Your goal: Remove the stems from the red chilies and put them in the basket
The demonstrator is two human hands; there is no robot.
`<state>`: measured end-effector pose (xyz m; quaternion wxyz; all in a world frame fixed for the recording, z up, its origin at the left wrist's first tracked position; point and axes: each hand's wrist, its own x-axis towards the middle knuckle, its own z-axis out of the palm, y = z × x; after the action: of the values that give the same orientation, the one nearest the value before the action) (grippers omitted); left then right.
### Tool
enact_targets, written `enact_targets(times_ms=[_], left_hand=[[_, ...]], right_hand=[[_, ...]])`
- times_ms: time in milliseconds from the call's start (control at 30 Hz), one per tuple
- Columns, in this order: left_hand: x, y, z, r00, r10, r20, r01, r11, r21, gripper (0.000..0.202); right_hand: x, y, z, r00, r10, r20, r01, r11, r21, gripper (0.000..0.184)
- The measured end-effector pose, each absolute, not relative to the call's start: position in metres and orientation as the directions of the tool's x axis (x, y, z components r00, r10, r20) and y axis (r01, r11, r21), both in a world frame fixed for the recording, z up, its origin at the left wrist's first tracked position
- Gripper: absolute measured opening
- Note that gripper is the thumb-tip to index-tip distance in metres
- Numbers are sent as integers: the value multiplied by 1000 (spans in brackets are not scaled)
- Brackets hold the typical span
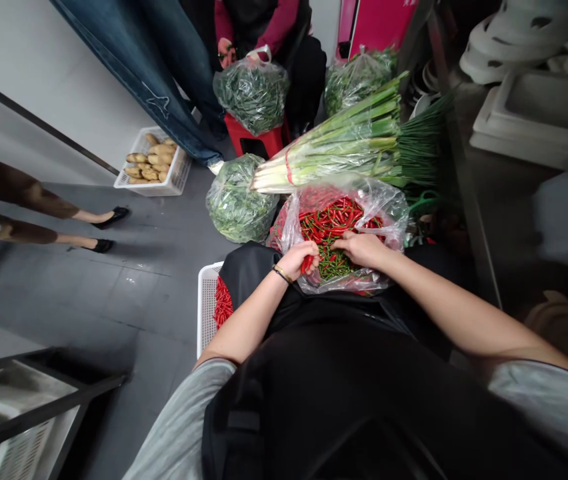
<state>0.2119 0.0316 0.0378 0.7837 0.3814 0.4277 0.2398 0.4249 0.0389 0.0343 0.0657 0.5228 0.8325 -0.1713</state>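
A clear plastic bag (389, 200) of red chillies (331, 217) with a heap of green stems (337, 263) lies open in front of my lap. My left hand (300, 259) is closed around a red chilli at the bag's near edge. My right hand (361, 248) rests on the chillies inside the bag, fingers curled in a pinch; what they hold is hidden. A white basket (207, 303) with red chillies (223, 303) stands on the floor by my left knee.
A bundle of large green onions (344, 143) lies across bags of greens (239, 203). A seated person handles another bag (254, 93) on a red stool (254, 140). A basket of potatoes (151, 163), standing people's legs (39, 200) and a metal counter (469, 193) surround me.
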Motion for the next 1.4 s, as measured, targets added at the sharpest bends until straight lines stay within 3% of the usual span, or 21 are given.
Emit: enact_targets(times_ms=[100, 200, 267, 367, 467, 567, 633, 700, 767, 833, 900, 967, 1000, 1067, 1133, 1167, 1200, 1267, 1333, 1400], left_hand=[[233, 41, 25, 427, 718, -550, 286, 470, 835, 8], [250, 45, 11, 376, 826, -420, 608, 122, 785, 10], [253, 45, 6, 413, 844, -342, 703, -56, 709, 12], [247, 45, 8, 485, 829, -279, 711, -188, 677, 19], [239, 43, 18, 534, 813, -232, 729, -305, 612, 25], [237, 39, 26, 629, 751, -201, 709, -449, 543, 19], [237, 37, 28, 727, 669, -156, 625, -552, 552, 18], [236, 37, 27, 787, 611, -82, 545, -627, 557, 24], [233, 36, 25, 790, 613, -9, 523, -666, 532, 28], [229, 34, 24, 775, 631, 30, 534, -680, 502, 28], [225, 32, 25, 768, 641, 13, 544, -663, 514, 26], [222, 31, 29, 737, 672, -73, 583, -577, 572, 21], [221, 31, 32, 700, 702, -131, 619, -505, 601, 21], [219, 33, 37, 618, 749, -239, 658, -328, 678, 28], [217, 35, 42, 581, 742, -335, 578, -86, 812, 37], [217, 36, 43, 582, 719, -380, 482, 71, 873, 39], [216, 36, 43, 588, 689, -424, 364, 243, 899, 39], [215, 37, 41, 598, 636, -487, 125, 526, 841, 39], [214, 37, 37, 628, 605, -489, -48, 658, 752, 39], [212, 38, 32, 670, 580, -463, -134, 708, 693, 38]], right_hand=[[417, 37, 30, -491, 774, -401, 857, 511, -64, 36], [418, 40, 35, -541, 760, -362, 829, 555, -72, 31], [424, 41, 42, -545, 774, -322, 832, 547, -94, 30], [432, 40, 49, -537, 800, -268, 843, 523, -128, 31], [435, 36, 51, -593, 777, -213, 801, 543, -252, 33], [434, 34, 48, -709, 695, -116, 631, 553, -545, 31], [433, 32, 43, -721, 688, -84, 500, 432, -751, 30], [430, 28, 36, -664, 735, -139, 387, 179, -904, 30], [423, 22, 29, -570, 782, -253, 258, -122, -958, 28], [414, 14, 24, -493, 797, -349, 135, -326, -936, 25], [406, 9, 20, -449, 820, -355, 144, -325, -935, 25], [402, 7, 20, -402, 871, -282, 385, -118, -915, 25], [402, 9, 22, -375, 896, -239, 564, 16, -826, 25], [406, 14, 27, -340, 918, -203, 850, 208, -484, 23], [412, 25, 36, -358, 885, -297, 930, 308, -203, 26], [414, 32, 42, -377, 848, -374, 926, 346, -149, 29], [415, 40, 47, -388, 815, -431, 921, 365, -137, 34], [412, 61, 54, -332, 841, -426, 943, 306, -131, 48], [404, 85, 56, -173, 926, -336, 984, 151, -89, 58], [395, 105, 51, -46, 953, -298, 998, 34, -48, 57]])
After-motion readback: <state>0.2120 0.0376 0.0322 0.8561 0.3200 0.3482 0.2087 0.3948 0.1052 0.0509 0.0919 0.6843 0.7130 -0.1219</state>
